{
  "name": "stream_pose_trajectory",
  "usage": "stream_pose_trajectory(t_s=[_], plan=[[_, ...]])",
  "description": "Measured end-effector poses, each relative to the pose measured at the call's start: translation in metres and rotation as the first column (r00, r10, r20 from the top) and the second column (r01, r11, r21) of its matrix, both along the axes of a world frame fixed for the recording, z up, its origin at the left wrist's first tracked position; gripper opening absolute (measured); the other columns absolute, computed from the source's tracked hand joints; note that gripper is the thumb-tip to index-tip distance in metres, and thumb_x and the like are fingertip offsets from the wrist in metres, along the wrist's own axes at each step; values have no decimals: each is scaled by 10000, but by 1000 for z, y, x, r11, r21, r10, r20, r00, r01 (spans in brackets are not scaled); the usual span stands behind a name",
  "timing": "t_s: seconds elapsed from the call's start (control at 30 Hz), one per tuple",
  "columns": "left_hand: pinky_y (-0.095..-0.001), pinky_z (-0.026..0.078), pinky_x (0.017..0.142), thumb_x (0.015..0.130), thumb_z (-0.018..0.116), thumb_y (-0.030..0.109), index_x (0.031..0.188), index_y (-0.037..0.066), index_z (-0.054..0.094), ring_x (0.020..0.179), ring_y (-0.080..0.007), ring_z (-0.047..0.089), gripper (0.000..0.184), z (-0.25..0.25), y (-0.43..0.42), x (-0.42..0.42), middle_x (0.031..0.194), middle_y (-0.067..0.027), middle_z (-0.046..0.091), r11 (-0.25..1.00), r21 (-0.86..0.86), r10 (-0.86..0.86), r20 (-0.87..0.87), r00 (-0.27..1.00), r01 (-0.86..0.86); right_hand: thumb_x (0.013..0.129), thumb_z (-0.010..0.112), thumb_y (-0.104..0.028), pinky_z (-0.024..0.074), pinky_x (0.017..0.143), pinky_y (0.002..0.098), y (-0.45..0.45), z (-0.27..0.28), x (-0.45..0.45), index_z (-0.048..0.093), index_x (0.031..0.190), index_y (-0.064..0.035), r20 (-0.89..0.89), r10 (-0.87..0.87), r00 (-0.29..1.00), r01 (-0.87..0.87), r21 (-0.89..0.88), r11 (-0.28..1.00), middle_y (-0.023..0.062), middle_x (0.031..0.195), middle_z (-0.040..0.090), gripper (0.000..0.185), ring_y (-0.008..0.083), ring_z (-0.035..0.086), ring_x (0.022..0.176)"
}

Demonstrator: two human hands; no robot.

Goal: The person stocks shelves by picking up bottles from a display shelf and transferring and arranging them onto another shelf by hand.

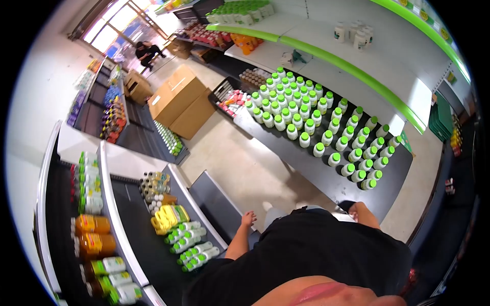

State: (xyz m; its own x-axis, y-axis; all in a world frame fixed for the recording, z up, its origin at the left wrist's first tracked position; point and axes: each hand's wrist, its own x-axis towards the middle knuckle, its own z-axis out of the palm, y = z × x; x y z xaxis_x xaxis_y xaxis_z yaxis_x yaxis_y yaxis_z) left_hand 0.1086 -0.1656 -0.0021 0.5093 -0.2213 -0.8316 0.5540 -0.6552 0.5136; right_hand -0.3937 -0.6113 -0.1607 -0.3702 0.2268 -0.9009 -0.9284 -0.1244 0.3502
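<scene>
My left hand (pixel 249 219) hangs beside my body with its fingers apart and nothing in it. It is nearest to the low dark shelf (pixel 210 193) on the left. My right hand (pixel 361 213) is in front of my body at the near edge of the dark table (pixel 326 176). It is closed around something beside a small black object (pixel 347 205) and something white; its fingers are mostly hidden, so what it holds is unclear. Many white bottles with green caps (pixel 304 138) stand upright in rows on that table, beyond my right hand.
Left shelves hold yellow jugs (pixel 171 218), green-and-white bottles (pixel 189 239) and orange-brown jars (pixel 97 244). Large cardboard boxes (pixel 176 97) and a black crate (pixel 223 92) stand ahead. White shelving with green edging (pixel 352 69) rises behind the table. A person (pixel 148 52) sits near the doorway.
</scene>
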Motion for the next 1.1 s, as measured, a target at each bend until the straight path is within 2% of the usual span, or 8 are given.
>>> stream_pose_trajectory(t_s=[0.13, 0.3, 0.4, 0.57, 0.67, 0.83, 1.0, 1.1], plan=[[-356, 480, 669, 931, 555, 316, 1234, 163, 625, 798, -168, 640, 346, -54, -32, 28, 967, -30, 704, 917, -31, -396, 61, 916, 398, 843, 591, -297, 548, 541, 347, 54, 95, 136, 662, 669, 1, 716, -211, 665, 623, -377, 685, 122, 656, 683, 353, 216, 657, 555], [-367, 551, 715, 912, 592, 271, 1160, 44, 674, 823, -228, 665, 346, -84, -80, 119, 982, -124, 716, 726, 15, -654, 324, 683, 688, 811, 647, -319, 573, 817, 385, 96, 177, 250, 718, 1017, 33, 350, 46, 936, 318, -892, 321, 215, 1034, 723, 414, 336, 713, 953], [-331, 549, 694, 905, 594, 217, 1172, 19, 656, 809, -212, 660, 338, -57, -100, 202, 963, -145, 701, 799, -214, -532, 186, 826, 562, 815, 679, -288, 527, 937, 386, 98, 174, 280, 700, 1074, 28, 357, -216, 909, 412, -850, 328, 227, 1153, 685, 409, 305, 655, 1131], [-333, 554, 657, 922, 571, 190, 1148, 27, 642, 770, -189, 642, 287, -35, -92, 321, 913, -123, 677, 911, -219, -321, 157, 934, 350, 866, 625, -249, 545, 616, 376, 56, 123, 318, 705, 1004, -30, 543, 120, 831, 236, -539, 809, 140, 917, 721, 271, 245, 698, 697], [-330, 552, 627, 913, 592, 189, 1141, 23, 636, 810, -203, 653, 286, -48, -72, 372, 955, -134, 679, 943, -117, -305, 75, 949, 312, 907, 619, -241, 460, 467, 329, 47, 159, 404, 668, 937, -68, 798, -327, 506, 852, -406, 329, 53, 810, 698, 182, 182, 625, 537], [-464, 492, 793, 944, 533, 278, 1263, 113, 571, 963, -241, 662, 361, -48, -47, 415, 1114, -88, 676, 922, 153, -322, -213, 922, 357, 915, 607, -103, 511, 554, 288, 28, 164, 467, 637, 1019, -3, 991, 2, 132, 991, -132, 26, 88, 848, 690, 146, 163, 659, 684], [-521, 401, 893, 936, 510, 362, 1328, 186, 517, 1010, -252, 655, 430, -55, -85, 441, 1174, -36, 671, 946, 154, -236, -283, 930, 287, 903, 625, -81, 514, 654, 281, -42, 234, 488, 627, 1051, -15, 981, 187, 58, 997, -65, 30, 59, 835, 672, 162, 133, 633, 720], [-498, 414, 854, 917, 547, 373, 1317, 196, 522, 966, -244, 658, 438, -70, -128, 464, 1140, -30, 674, 860, 146, -435, -292, 852, 489, 929, 579, -88, 464, 656, 259, -119, 318, 502, 648, 984, -56, 694, 540, 477, 879, -380, -289, -4, 782, 639, 94, 103, 572, 698]])
